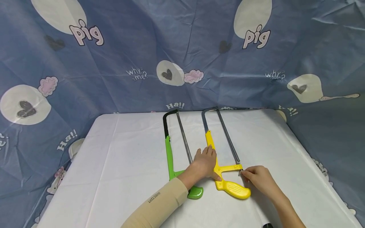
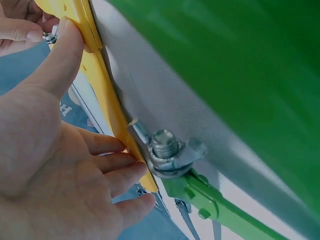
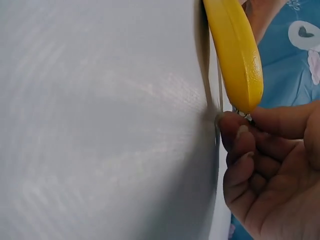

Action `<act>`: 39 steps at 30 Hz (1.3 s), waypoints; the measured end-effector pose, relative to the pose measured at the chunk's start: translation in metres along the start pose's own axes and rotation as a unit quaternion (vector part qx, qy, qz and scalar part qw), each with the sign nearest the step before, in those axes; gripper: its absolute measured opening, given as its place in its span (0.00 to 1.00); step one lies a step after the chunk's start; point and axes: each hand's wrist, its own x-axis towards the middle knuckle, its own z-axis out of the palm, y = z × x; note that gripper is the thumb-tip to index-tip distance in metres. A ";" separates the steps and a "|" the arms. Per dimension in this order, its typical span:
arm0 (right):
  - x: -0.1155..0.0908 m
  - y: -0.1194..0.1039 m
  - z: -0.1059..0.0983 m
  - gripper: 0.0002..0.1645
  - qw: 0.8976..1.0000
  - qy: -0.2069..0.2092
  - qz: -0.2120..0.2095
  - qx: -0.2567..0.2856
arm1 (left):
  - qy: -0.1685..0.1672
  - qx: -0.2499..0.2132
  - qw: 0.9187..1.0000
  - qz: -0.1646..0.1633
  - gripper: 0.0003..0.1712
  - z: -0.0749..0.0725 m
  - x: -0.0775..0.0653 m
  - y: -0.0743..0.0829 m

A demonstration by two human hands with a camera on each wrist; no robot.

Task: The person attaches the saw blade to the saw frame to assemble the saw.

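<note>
A yellow hacksaw (image 1: 235, 190) lies on the white table with its blade bar toward the right. My left hand (image 1: 203, 162) rests on its frame; in the left wrist view the fingers (image 2: 117, 162) are fairly straight along the yellow edge and the thumb (image 2: 67, 55) presses near the handle. At the near end of the blade, my right hand (image 1: 260, 180) pinches the small metal wing nut (image 1: 240, 173) between thumb and forefinger. A green hacksaw (image 1: 169, 155) lies to the left, partly covered by my left forearm. Its own wing nut (image 2: 182, 152) shows large in the left wrist view.
A white cloth covers the table (image 1: 85, 177). Behind and around it hangs a blue printed curtain (image 1: 114, 57). A small black object (image 1: 267, 225) shows at the bottom edge, beside the right forearm.
</note>
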 end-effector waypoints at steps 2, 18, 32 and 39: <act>0.000 0.002 0.000 0.14 1.000 -0.007 0.003 0.020 | 0.001 0.002 1.000 0.002 0.69 0.000 0.000 0.000; 0.003 0.006 0.003 0.16 0.999 -0.021 0.019 0.042 | 0.008 -0.002 1.000 0.008 0.70 -0.001 -0.003 -0.002; -0.016 -0.009 0.004 0.13 0.988 0.050 -0.031 -0.146 | 0.008 0.037 0.999 0.003 0.73 -0.001 -0.003 0.001; -0.021 -0.017 0.009 0.16 0.961 0.103 -0.085 -0.244 | -0.007 0.001 1.000 -0.012 0.74 -0.001 -0.004 0.002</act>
